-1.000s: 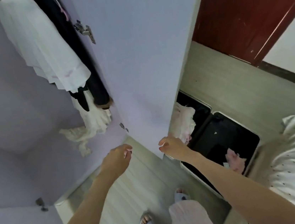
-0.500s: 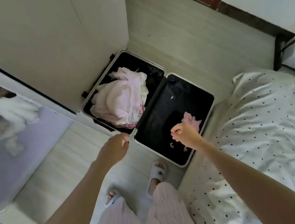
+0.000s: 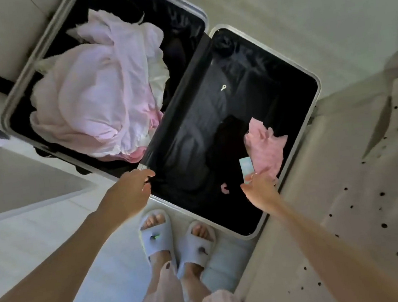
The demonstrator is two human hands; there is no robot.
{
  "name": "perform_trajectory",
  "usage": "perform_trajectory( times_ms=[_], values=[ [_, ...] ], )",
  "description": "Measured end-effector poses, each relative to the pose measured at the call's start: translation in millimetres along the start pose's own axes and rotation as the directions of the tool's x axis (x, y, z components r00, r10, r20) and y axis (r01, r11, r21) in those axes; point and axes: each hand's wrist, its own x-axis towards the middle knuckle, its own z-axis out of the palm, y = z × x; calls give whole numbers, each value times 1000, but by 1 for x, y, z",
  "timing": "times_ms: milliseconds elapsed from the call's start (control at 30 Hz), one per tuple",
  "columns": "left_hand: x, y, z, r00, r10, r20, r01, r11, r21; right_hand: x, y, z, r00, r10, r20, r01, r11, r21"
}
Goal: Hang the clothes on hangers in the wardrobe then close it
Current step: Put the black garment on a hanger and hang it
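**Desk:** Which garment are you going for, and where does it lie?

**Operator:** I'd take the small pink garment (image 3: 266,147), crumpled against the right-hand rim of the suitcase (image 3: 281,54), in its right half, near the corner closest to the bed (image 3: 362,181). It lies just ahead of my right hand (image 3: 260,188), almost touching the fingertips; its long axis runs roughly along that rim, away from me. The right hand is plainly the nearer one.

**Desk:** And the hands themselves?

**Operator:** Both hold nothing, fingers loosely extended. My left hand (image 3: 129,194) hovers over the near end of the hinge, where the two halves meet. A pale card-like item (image 3: 246,170) sits just beside my right fingertips; I can't tell what it is.

**Desk:** The bigger pile?

**Operator:** A heap of pale pink and white clothes (image 3: 96,95) fills the left half, further from both hands. Thin, soft, heavily creased fabric; I'd expect it to drape and snag. The suitcase lining is black and glossy, the rim a hard pale frame with rounded corners. The bed's cover is white with dark dots.
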Motion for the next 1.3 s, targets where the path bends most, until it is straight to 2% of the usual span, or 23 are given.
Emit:
perform_trajectory(
  times_ms=[100,200,267,367,467,600,667,767,833,933,1033,1200,1233,1300],
  values=[
    [57,-18,38,1000,17,1,-17,1000,-5,63,11,26,997,39,-62,-32,994,108],
    [105,-26,74,997,79,-25,-80,997,-25,127,16,44,989,28,-148,17,955,298],
    [125,-24,94,992,118,-43,-120,992,-50,161,18,51,982,-13,-186,65,960,273],
    [143,-17,118,984,163,-74,-171,978,-117,191,13,56,988,97,-118,-77,984,161],
    [151,-13,129,982,183,-39,-187,971,-150,210,15,64,962,189,-196,-197,980,-26],
    [141,0,116,984,174,21,-171,978,-117,199,13,63,961,257,-101,-266,961,-82],
    [137,6,110,984,170,49,-164,981,-105,189,12,63,964,222,-149,-242,962,-130],
    [135,10,95,985,159,59,-154,984,-88,172,8,61,983,76,-169,-104,982,-158],
    [130,10,84,989,132,64,-126,988,-89,158,0,54,993,42,-113,-50,997,-65],
    [111,16,67,992,107,72,-100,990,-102,130,-15,34,991,133,8,-131,959,252],
    [80,28,42,992,105,70,-95,987,-132,92,-38,7,971,213,106,-237,815,529],
    [15,56,-23,997,76,4,-74,981,-178,7,-93,-52,959,192,210,-283,551,785],
    [2,62,-37,998,64,-12,-65,979,-191,-9,-103,-65,962,164,218,-272,513,814],
    [-27,73,-69,997,53,-55,-63,977,-205,-49,-125,-94,974,112,196,-225,509,831]
  ],
)
